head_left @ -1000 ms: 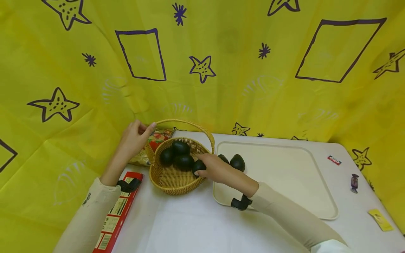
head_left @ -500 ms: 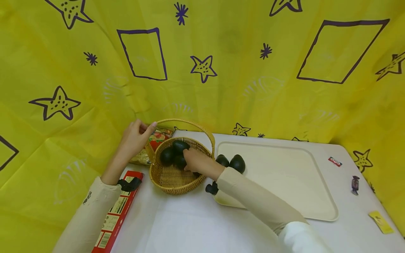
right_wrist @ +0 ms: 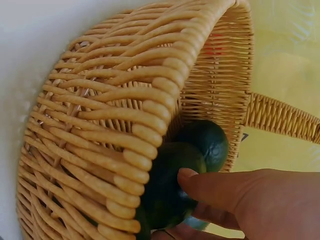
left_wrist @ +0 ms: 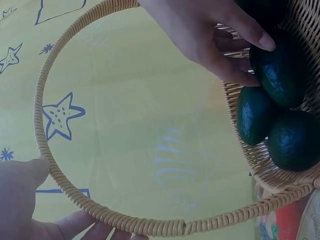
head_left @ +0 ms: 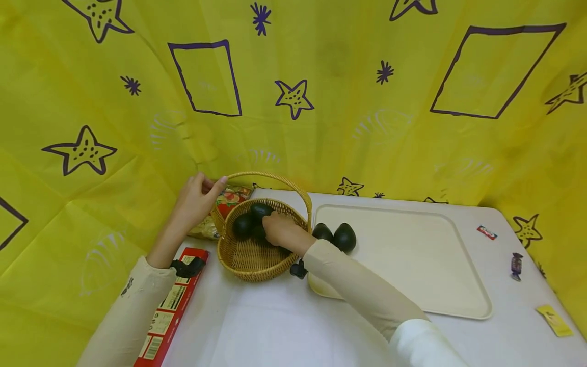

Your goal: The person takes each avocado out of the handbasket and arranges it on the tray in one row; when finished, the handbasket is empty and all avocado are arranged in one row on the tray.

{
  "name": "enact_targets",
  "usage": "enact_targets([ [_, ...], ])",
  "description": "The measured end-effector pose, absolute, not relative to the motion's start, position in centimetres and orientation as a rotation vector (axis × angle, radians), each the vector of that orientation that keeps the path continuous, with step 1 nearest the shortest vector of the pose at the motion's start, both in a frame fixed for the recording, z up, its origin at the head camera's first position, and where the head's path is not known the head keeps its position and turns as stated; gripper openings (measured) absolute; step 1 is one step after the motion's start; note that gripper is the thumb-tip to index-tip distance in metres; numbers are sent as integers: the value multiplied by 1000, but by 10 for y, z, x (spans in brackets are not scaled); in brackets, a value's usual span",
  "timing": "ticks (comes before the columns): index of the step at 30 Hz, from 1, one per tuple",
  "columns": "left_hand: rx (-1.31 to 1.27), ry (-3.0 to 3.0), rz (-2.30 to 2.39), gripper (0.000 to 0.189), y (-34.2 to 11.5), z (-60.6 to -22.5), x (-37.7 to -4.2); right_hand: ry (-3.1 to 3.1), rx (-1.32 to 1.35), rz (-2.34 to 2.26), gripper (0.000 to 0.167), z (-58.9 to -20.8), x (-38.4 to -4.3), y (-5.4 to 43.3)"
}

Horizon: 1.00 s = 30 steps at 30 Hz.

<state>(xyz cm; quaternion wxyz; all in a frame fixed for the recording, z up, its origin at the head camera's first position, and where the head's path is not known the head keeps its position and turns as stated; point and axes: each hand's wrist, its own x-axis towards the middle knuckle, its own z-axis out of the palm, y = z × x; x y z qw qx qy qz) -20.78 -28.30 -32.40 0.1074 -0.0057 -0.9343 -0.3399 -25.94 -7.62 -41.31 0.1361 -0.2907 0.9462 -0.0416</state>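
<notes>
A wicker basket with an arched handle stands on the table, holding several dark green avocados. My left hand grips the handle at its upper left, thumb and fingers on either side of the rod. Inside the basket, my right hand has its thumb and fingers around one avocado, which the head view mostly hides. Two more avocados lie against it in the left wrist view. Right of the basket, two avocados sit on the tray's left side.
A cream tray lies right of the basket. A long red box is at the left, and shiny packets stand behind the basket. Small sweets and a yellow sachet lie at the right. A yellow curtain closes off the back.
My right hand has moved left from the avocado at the basket's right side to one nearer the middle. The left hand has stayed at the handle.
</notes>
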Motion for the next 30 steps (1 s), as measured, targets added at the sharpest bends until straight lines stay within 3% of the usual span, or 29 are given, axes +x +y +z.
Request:
enact_targets([
  [13, -33, -2749, -1025, 65, -283, -323, -206, 2696, -801, -45, 42, -418, -259, -84],
  [19, -28, -2753, -1014, 65, -283, -324, -207, 2655, -768, -163, 68, -419, -254, -87],
  [27, -18, -2756, -1005, 65, -284, -324, -207, 2731, -793, -119, 75, -422, -243, -94],
  [30, -9, -2760, -1009, 66, -284, -324, -207, 2724, -866, -138, 70, -423, -244, -94],
])
